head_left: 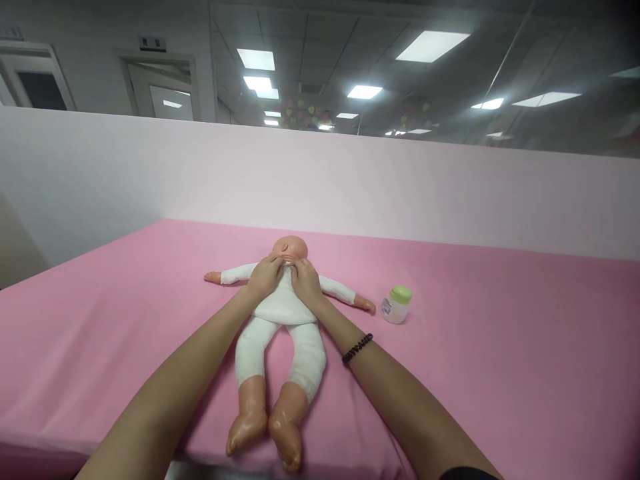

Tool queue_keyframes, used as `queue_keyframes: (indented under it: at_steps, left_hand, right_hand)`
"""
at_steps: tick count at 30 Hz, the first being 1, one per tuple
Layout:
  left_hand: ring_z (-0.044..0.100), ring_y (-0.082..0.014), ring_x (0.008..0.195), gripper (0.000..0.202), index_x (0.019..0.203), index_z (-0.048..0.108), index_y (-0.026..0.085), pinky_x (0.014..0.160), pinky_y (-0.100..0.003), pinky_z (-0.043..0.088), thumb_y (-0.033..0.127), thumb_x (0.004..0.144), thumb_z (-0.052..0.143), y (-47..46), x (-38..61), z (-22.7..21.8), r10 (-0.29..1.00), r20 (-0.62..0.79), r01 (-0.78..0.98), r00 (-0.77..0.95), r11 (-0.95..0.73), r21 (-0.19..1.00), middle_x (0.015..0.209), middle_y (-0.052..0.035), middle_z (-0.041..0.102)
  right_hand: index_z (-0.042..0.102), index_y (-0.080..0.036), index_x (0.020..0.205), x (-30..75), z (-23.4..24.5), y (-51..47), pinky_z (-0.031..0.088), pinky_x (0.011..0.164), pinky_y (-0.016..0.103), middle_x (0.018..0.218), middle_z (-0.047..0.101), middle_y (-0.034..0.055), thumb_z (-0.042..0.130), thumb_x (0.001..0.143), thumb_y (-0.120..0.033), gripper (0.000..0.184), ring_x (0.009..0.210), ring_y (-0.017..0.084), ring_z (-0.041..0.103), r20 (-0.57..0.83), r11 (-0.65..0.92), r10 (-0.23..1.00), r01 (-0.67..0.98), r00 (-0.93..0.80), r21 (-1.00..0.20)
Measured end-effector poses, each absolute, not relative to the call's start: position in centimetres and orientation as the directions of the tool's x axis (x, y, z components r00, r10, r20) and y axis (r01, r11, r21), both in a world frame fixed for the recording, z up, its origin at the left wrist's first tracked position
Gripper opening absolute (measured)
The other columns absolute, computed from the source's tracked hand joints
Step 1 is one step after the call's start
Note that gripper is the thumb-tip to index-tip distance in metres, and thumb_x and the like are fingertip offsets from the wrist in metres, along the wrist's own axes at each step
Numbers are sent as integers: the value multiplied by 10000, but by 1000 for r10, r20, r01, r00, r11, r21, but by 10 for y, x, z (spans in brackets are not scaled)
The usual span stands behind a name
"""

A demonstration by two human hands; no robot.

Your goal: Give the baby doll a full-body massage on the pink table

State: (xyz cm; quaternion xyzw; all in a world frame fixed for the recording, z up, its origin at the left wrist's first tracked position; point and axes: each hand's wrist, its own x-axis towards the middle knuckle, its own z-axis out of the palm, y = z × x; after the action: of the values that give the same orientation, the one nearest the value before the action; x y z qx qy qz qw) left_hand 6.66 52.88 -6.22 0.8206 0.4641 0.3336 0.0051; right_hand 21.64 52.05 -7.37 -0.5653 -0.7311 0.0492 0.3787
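A baby doll with a white cloth body and bare plastic head, hands and feet lies stretched out, its arms spread to both sides. The head is turned so that an ear shows. My left hand lies on the doll's upper torso just below the neck, on the left side. On the right side, my right hand rests at the same height, fingertips close to those of the left. Both hands have their fingers laid on the cloth, with fingertips partly hidden from view.
Right of the doll's hand stands a small clear jar with a green lid. Everything rests on a pink-covered table. A low white wall runs along its back, with glass above it. A dark coiled band circles my right wrist.
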Motion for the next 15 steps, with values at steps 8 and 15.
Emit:
queue_keyframes:
  at_steps: [8,15]
  left_hand:
    - [555,-215,1205,273,1118,608,186,1104,-388,393,184,845,611,497,42,-95,905,425,397,-29,-380,836,1226,-78,631]
    - [562,-275,1202,462,1161,431,159,1027,-404,464,304,813,696,476,46,-104,966,51,-111,-253,-81,991,1244,-159,570]
  right_hand:
    - [375,-86,1367,192,-37,543,454,922,424,1336,475,272,483,917,-578,676,1135,334,565,194,-14,951,657,243,-754]
    - [341,-113,1408,182,-14,582,384,1005,526,1356,455,286,702,731,-601,910,1293,435,412,-69,-251,927,472,369,-845]
